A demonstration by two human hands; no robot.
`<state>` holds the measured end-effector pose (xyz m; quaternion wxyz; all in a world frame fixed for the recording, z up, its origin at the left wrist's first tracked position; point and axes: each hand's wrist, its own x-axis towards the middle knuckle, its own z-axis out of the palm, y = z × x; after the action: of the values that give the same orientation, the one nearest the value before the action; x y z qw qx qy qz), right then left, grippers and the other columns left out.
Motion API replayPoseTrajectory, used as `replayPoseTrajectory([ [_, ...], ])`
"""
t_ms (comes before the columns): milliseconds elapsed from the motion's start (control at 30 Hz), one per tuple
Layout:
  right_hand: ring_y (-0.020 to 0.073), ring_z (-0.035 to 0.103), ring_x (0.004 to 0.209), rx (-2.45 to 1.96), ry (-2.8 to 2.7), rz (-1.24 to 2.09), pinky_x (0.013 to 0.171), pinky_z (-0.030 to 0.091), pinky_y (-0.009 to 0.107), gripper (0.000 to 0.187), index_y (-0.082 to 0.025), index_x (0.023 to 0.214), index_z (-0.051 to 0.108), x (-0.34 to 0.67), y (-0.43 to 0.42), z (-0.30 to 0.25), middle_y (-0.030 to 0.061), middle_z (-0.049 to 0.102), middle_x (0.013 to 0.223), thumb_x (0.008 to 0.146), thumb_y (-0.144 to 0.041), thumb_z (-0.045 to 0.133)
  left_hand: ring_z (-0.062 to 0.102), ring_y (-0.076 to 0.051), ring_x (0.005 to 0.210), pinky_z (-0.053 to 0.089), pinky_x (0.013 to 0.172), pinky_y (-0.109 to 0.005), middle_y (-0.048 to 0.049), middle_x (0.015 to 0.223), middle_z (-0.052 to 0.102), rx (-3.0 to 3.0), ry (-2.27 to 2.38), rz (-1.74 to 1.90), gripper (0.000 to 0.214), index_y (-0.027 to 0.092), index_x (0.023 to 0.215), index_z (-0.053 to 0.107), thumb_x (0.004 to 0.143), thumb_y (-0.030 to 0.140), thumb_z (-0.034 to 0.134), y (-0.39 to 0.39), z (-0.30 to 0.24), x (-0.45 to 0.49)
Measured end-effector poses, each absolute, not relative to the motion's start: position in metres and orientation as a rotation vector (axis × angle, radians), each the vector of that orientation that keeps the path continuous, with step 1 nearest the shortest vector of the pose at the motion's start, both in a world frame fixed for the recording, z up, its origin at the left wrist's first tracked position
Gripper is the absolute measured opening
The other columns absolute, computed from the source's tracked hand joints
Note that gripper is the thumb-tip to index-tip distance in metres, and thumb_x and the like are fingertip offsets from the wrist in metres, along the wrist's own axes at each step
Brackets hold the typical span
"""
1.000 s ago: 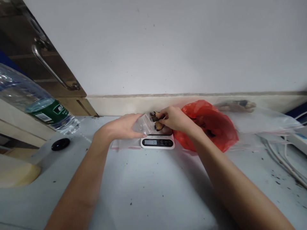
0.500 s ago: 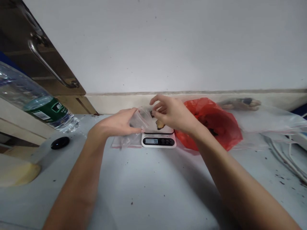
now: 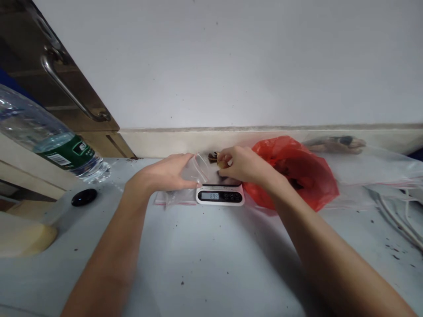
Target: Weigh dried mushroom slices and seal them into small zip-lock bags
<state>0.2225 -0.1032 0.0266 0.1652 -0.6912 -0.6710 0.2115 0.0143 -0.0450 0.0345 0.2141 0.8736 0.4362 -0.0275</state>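
I have my left hand [image 3: 167, 171] clamped on the zip bag [image 3: 198, 169], thumb and fingers on the plastic, bag at the left side of the scale [image 3: 220, 196]. Right hand [image 3: 243, 165]: fingertips pinched on a pale slice [image 3: 222, 165] over the scale's pan, just right of the bag's zip strips. A few dark pieces [image 3: 213, 157] sit behind my right fingertips; can't tell if they're inside the bag's mouth or on the pan.

Risks, my guess: slice looks thin and curled, so a hard squeeze could crack it and drop crumbs on the pan. Bag is limp; if the left grip slackens, the mouth could fold shut and the slice could catch on the zip. Either hand leaning on the pan could throw the reading; digits are lit but too small for me to trust. Right forearm crosses in front of the red bag [image 3: 325, 176], so a wide swing could snag its rim and tip it.

Containers: red bag stands open at the scale's right, dark bits [image 3: 295, 183] down inside, count unclear. Flat bags [image 3: 180, 198] lie on the surface [image 3: 185, 246] left of the scale, nothing I can make out in them. Clear bags [image 3: 380, 167] at far right, a knobbly piece [image 3: 353, 143] in or under them. Bottle [image 3: 49, 136] at far left, some clear liquid inside.
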Motion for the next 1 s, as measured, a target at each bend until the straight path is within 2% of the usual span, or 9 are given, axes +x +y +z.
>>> replayPoseTrajectory([
  [167,0.0192,0.071,0.088,-1.444,-1.841,0.737,0.079,0.053,0.03,0.012,-0.019,0.092,0.076,0.224,-0.102,0.03,0.0042,0.08,0.094,0.081,-0.019,0.075,0.065,-0.035,0.122,0.053,0.094,-0.039,-0.0118,0.138,0.068,2.403,1.173,-0.108,0.07,0.025,0.133,0.06,0.079,0.069,0.063,-0.047,0.038,0.021],
  [233,0.0201,0.072,0.092,-1.315,-1.831,0.755,0.085,0.055,0.032,0.011,-0.018,0.093,0.078,0.225,-0.099,0.028,0.006,0.081,0.098,0.087,-0.026,0.072,0.066,-0.033,0.12,0.052,0.094,-0.039,-0.0097,0.136,0.07,2.408,1.143,-0.065,0.066,0.026,0.132,0.059,0.082,0.07,0.061,-0.047,0.04,0.019],
  [367,0.024,0.072,0.103,-1.437,-1.94,0.474,0.096,0.053,0.039,0.023,-0.018,0.109,0.079,0.231,-0.088,0.012,0.011,0.079,0.11,0.096,-0.019,0.06,0.056,-0.035,0.137,0.047,0.109,-0.043,-0.0093,0.153,0.059,2.399,1.196,-0.046,0.078,0.027,0.147,0.051,0.082,0.068,0.062,-0.045,0.043,0.012],
  [500,0.0324,0.059,0.135,-1.537,-2.321,0.38,0.113,0.045,0.046,0.042,-0.017,0.135,0.071,0.233,-0.08,-0.005,0.0175,0.066,0.142,0.094,-0.019,0.066,0.047,-0.036,0.147,0.04,0.118,-0.046,-0.0113,0.166,0.044,2.348,1.31,-0.132,0.092,0.027,0.158,0.039,0.079,0.067,0.064,-0.045,0.044,0.007],
  [567,0.0348,0.056,0.139,-1.631,-2.364,0.385,0.114,0.044,0.045,0.041,-0.017,0.134,0.073,0.231,-0.08,-0.007,0.0187,0.062,0.149,0.093,-0.018,0.067,0.048,-0.036,0.146,0.042,0.117,-0.047,-0.0116,0.165,0.045,2.326,1.331,-0.157,0.09,0.027,0.159,0.04,0.08,0.066,0.063,-0.046,0.044,0.008],
  [700,0.0325,0.07,0.118,-1.734,-2.339,0.358,0.097,0.053,0.04,0.037,-0.019,0.113,0.082,0.228,-0.084,0.002,0.0172,0.073,0.131,0.094,-0.006,0.053,0.049,-0.039,0.145,0.042,0.115,-0.051,-0.0121,0.164,0.047,2.34,1.294,-0.128,0.086,0.03,0.157,0.043,0.082,0.065,0.064,-0.046,0.044,0.008],
  [833,0.0299,0.075,0.094,-1.828,-2.315,0.376,0.079,0.053,0.035,0.036,-0.016,0.097,0.083,0.234,-0.087,0.013,0.0153,0.081,0.102,0.087,0.001,0.053,0.05,-0.039,0.143,0.044,0.114,-0.052,-0.0151,0.161,0.049,2.362,1.25,-0.148,0.083,0.027,0.156,0.045,0.084,0.064,0.062,-0.045,0.042,0.01],
  [900,0.0269,0.075,0.09,-1.815,-2.286,0.41,0.077,0.053,0.033,0.034,-0.016,0.097,0.082,0.239,-0.088,0.016,0.013,0.081,0.098,0.087,0.001,0.054,0.05,-0.039,0.143,0.044,0.113,-0.051,-0.015,0.161,0.05,2.367,1.245,-0.151,0.083,0.028,0.156,0.045,0.083,0.064,0.063,-0.045,0.04,0.011],
  [1000,0.022,0.074,0.096,-1.642,-2.131,0.51,0.085,0.055,0.031,0.034,-0.017,0.103,0.08,0.243,-0.094,0.02,0.0089,0.082,0.105,0.087,0.002,0.057,0.051,-0.039,0.143,0.046,0.112,-0.048,-0.0138,0.159,0.052,2.371,1.235,-0.134,0.085,0.027,0.154,0.048,0.08,0.064,0.066,-0.046,0.038,0.014],
])
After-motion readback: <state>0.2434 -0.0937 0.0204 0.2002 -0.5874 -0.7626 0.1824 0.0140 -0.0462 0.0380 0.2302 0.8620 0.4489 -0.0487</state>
